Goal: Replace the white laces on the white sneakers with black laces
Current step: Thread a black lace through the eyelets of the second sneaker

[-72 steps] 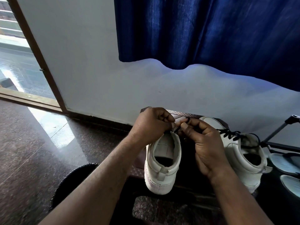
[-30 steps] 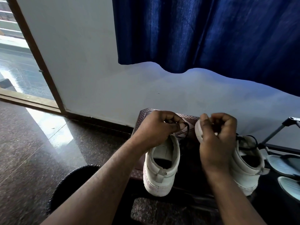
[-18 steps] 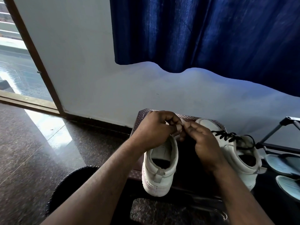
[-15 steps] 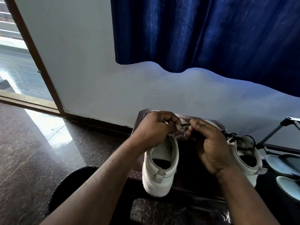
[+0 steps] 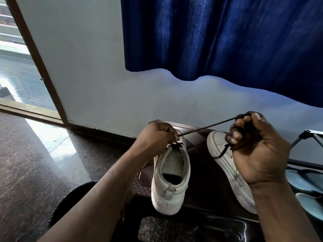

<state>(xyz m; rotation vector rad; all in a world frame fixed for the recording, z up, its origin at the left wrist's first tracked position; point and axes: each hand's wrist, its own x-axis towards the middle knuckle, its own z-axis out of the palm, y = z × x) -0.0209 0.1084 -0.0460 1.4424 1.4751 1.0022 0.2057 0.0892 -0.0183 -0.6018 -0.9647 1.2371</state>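
Observation:
Two white sneakers stand on a dark low stand [image 5: 197, 137]. The left sneaker [image 5: 170, 179] has its heel toward me, with black lacing at its throat. My left hand [image 5: 155, 138] grips this sneaker's upper front, curled over the eyelets. A black lace [image 5: 206, 127] runs taut from there up and right to my right hand [image 5: 257, 151], which holds it in a fist; the lace's loose end hangs below the fingers. That raised hand hides most of the right sneaker [image 5: 225, 159].
A white wall and a blue curtain [image 5: 227, 41] are straight ahead. A doorway [image 5: 19, 67] opens at the left over polished stone floor. Pale slippers [image 5: 307, 182] lie by a metal rack at the right edge. A dark round mat [image 5: 70, 198] lies under my left forearm.
My right hand has pulled away from the left sneaker, up and to the right, drawing the black lace out taut. My left hand has stayed on the sneaker.

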